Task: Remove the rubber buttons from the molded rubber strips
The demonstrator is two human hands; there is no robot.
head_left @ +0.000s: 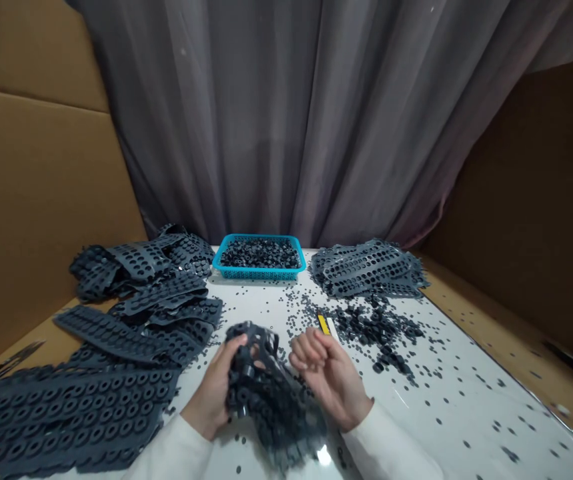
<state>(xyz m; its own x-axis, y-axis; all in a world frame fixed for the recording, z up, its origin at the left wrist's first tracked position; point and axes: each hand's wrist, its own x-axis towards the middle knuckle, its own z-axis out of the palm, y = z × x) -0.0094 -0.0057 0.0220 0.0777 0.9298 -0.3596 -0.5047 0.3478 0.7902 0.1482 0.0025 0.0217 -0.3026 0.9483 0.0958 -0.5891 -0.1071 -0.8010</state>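
My left hand [211, 393] is closed around the upper left of a dark rubber sheet [261, 390] with rows of round holes and ring-shaped parts. The sheet is bent over, and its lower end is smeared by motion. Just to its right, my right hand [335, 380] has its fingers curled in towards the palm. Whatever those fingers hold, if anything, is hidden. A yellow-handled tool [323, 325] and a white strip [333, 329] lie just beyond my right hand. Loose black rubber rings [379, 327] form a heap to the right of them.
Uncut-looking ring sheets [66, 413] are piled along the left. A blue basket [259, 273] of small black parts stands at the back. Perforated sheets [369, 267] are stacked back right. Small dark discs litter the white table [406, 427]. Cardboard [31, 200] walls both sides.
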